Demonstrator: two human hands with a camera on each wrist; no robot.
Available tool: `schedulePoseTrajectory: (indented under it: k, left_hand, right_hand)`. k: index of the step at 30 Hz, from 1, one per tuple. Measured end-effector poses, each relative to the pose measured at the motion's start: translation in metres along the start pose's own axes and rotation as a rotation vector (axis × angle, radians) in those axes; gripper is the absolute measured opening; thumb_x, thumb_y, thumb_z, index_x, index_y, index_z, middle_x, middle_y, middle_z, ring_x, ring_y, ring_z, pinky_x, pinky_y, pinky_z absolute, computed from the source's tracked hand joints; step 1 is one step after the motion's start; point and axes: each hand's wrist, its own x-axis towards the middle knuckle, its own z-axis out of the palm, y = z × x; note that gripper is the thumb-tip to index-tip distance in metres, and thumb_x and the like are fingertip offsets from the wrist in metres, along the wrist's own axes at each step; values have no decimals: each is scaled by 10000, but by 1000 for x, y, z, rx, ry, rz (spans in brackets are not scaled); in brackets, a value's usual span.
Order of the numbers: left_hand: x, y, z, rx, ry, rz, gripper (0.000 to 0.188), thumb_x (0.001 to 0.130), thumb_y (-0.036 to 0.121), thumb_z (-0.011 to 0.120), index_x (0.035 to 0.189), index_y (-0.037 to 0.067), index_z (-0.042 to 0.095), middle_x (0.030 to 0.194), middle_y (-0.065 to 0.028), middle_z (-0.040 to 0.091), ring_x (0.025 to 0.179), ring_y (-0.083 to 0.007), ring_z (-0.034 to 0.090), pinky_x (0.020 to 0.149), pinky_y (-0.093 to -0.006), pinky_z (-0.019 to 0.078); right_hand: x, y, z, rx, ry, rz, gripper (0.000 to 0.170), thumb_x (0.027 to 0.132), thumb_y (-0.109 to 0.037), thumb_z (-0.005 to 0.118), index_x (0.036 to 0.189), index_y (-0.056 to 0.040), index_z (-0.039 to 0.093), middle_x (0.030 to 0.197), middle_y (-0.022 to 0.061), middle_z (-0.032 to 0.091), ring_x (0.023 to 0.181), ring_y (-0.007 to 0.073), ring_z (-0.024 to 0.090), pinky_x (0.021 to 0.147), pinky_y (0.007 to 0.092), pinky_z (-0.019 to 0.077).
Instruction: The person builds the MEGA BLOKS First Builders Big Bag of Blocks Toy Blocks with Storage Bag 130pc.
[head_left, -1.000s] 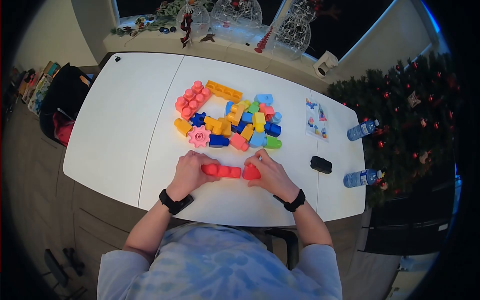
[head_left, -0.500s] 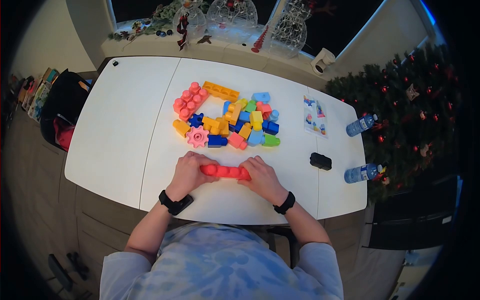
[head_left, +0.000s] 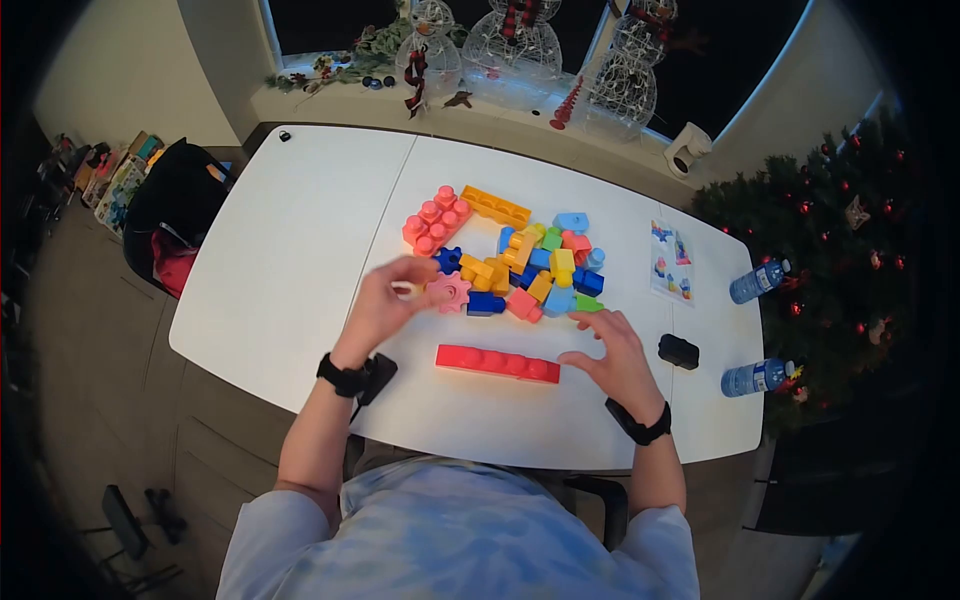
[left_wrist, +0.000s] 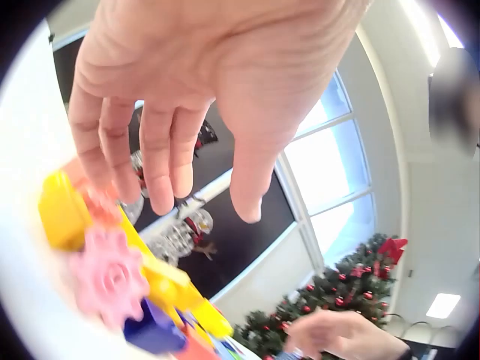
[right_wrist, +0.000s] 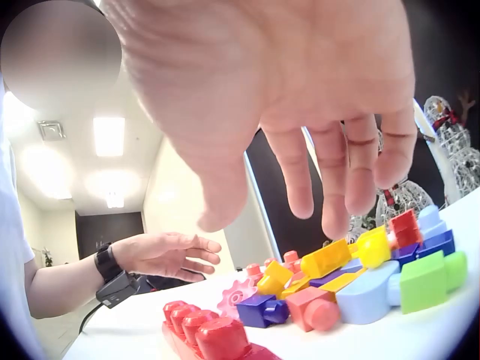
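Note:
A long red row of toy building blocks point(head_left: 497, 364) lies on the white table near its front edge, free of both hands. My left hand point(head_left: 385, 305) hovers just left of the block pile, fingers spread, close by the pink gear point(left_wrist: 112, 277). Nothing sits in its grasp in the left wrist view. My right hand point(head_left: 615, 350) is raised past the right end of the red row, thumb and fingers apart and bare. Ahead of it lie a green block point(right_wrist: 431, 281), a light blue block point(right_wrist: 367, 292) and a salmon block point(right_wrist: 313, 309).
Behind the hands spreads the pile, with a big salmon studded block point(head_left: 437, 220) and a long orange block point(head_left: 495, 207). To the right lie a picture sheet point(head_left: 672, 262), a black case point(head_left: 679, 351) and two water bottles point(head_left: 760, 282). A dark chair point(head_left: 180, 215) stands left of the table point(head_left: 290, 230).
Both hands held red pieces end to end and brought them together into one row. Now they have released it; the left hand has moved up toward the pile and the right hand outward.

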Motion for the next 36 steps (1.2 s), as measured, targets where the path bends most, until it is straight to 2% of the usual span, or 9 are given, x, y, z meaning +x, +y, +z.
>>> schedulePoseTrajectory:
  k: [2,5,9,12,17,23,30,34,36]
  left_hand:
    - [39,-9,-22,82,205,57,319,910,208,811,1125,-11,722,1045,-107,758,924,-162,714,816,-300,578]
    - [84,-19,-29,349,307,63,313,848,240,831,1063,28,746,1038,-125,764,905,-235,730,795,-370,591]
    - [107,-25,-13,647,287,145,220,760,196,839,935,86,765,1023,-91,723,961,-290,675,839,-399,568]
    - [108,-26,4,805,253,249,175,714,216,848,852,137,776,927,-73,672,987,-281,619,845,-406,541]
    - [103,-24,21,1115,211,226,161,745,200,820,850,107,740,927,-73,684,932,-266,652,832,-418,551]
    - [108,-51,30,1140,269,188,180,748,202,840,823,103,710,858,-93,721,816,-311,708,717,-428,590]
    - [97,-25,13,930,191,92,194,748,88,817,890,59,688,865,-122,745,816,-305,731,708,-419,588]
    - [70,24,-11,726,259,193,253,743,10,808,978,10,713,972,-143,770,832,-291,754,765,-361,603]
    - [38,60,-12,381,70,164,306,749,-39,809,1043,-16,729,995,-138,773,875,-275,758,816,-343,610]
  right_hand:
    - [-2,8,-8,32,100,131,304,855,-184,817,1096,-51,688,969,131,689,913,315,655,791,402,543]
    - [-9,17,3,166,284,171,110,926,-90,730,971,-26,654,776,135,647,675,315,620,659,370,527]
    - [-21,23,10,54,368,120,115,963,-84,689,918,-12,612,681,131,606,563,324,569,605,362,510]
    - [-30,34,6,-114,222,243,96,995,-67,642,923,-17,604,702,127,637,574,327,588,593,357,500]
    - [-17,28,12,124,659,98,272,1002,-91,655,797,11,509,606,138,534,503,289,509,499,364,393]
    - [-33,36,10,57,436,248,325,984,-98,686,731,-6,504,602,132,494,481,264,463,500,345,371]
    - [-28,27,9,40,452,177,314,900,-94,774,717,3,537,646,108,523,560,239,529,531,358,408]
    - [-34,28,9,93,380,140,179,866,-82,800,877,-4,639,808,99,633,714,224,642,641,343,515]
    - [-34,20,8,162,367,144,199,857,-89,814,986,-16,681,904,103,677,786,224,680,687,335,547]
